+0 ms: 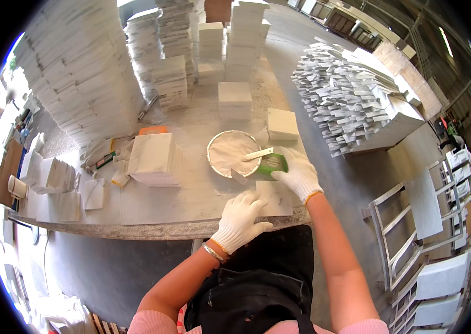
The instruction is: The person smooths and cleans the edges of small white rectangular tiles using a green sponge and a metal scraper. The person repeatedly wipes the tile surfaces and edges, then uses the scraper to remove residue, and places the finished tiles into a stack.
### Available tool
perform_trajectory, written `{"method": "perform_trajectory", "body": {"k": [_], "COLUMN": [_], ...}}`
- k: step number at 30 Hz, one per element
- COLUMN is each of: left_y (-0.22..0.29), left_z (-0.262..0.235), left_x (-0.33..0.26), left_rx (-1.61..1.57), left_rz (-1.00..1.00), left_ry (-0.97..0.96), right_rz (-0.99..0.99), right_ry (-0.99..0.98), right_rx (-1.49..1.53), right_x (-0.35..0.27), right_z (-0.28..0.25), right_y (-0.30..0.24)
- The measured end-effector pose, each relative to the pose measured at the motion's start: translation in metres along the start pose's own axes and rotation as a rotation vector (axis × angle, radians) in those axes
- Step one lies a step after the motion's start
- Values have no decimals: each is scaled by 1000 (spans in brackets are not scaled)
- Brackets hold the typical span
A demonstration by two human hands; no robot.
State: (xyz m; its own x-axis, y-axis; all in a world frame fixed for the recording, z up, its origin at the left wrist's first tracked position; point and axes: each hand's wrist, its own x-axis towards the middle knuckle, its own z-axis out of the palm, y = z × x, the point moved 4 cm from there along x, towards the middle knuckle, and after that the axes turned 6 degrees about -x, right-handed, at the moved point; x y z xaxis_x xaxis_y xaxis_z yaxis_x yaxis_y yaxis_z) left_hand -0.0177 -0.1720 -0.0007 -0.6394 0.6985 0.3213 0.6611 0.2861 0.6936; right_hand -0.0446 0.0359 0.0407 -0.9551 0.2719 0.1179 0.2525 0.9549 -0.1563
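Note:
White knit gloves with orange cuffs cover both hands. My right hand (299, 175) grips a flat green block (271, 163) beside a round bowl of pale powder or paste (227, 147); its exact kind is unclear. A light-coloured stirring stick or spatula (259, 153) rests across the bowl's rim. A small grey scraper-like piece (239, 177) leans at the bowl's near side. My left hand (241, 220) holds nothing, fingers forward and thumb apart, at the near table edge by a white marble tile (275, 199). Whether its fingertips touch the tile is hard to tell.
Stacked tiles stand on the table (157, 214): a block (155, 156) left of the bowl, small stacks (234, 100) (281, 123) behind, a tall wall of tiles (74, 72) far left. Orange and green-black tools lie left. A pallet of stone strips (341, 94) and racks (408, 222) stand right.

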Motion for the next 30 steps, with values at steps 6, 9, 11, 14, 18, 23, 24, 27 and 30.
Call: {"method": "perform_trajectory", "body": {"k": [6, 9, 11, 14, 18, 23, 24, 27, 30], "left_y": [1, -2, 7, 11, 22, 41, 43, 39, 35], "left_z": [28, 40, 39, 46, 81, 109, 110, 114, 118], "left_x": [43, 53, 65, 74, 103, 133, 134, 133, 131], "left_rx": [227, 319, 290, 301, 246, 260, 264, 277, 278], "left_rz": [84, 156, 63, 2, 28, -43, -38, 1, 18], "left_ry": [-87, -14, -175, -234, -190, -188, -182, -142, -112], "right_rz": [-5, 103, 216, 446, 571, 544, 514, 427, 400], "right_ry": [-163, -139, -39, -30, -8, 65, 52, 4, -70], "right_rx": [-92, -93, 179, 859, 1086, 1313, 1303, 1282, 1325], "right_x": [12, -5, -24, -56, -95, -110, -111, -112, -114], "right_z": [5, -16, -22, -14, -11, 15, 19, 24, 19], "right_y": [11, 44, 91, 139, 171, 173, 172, 163, 152]}}
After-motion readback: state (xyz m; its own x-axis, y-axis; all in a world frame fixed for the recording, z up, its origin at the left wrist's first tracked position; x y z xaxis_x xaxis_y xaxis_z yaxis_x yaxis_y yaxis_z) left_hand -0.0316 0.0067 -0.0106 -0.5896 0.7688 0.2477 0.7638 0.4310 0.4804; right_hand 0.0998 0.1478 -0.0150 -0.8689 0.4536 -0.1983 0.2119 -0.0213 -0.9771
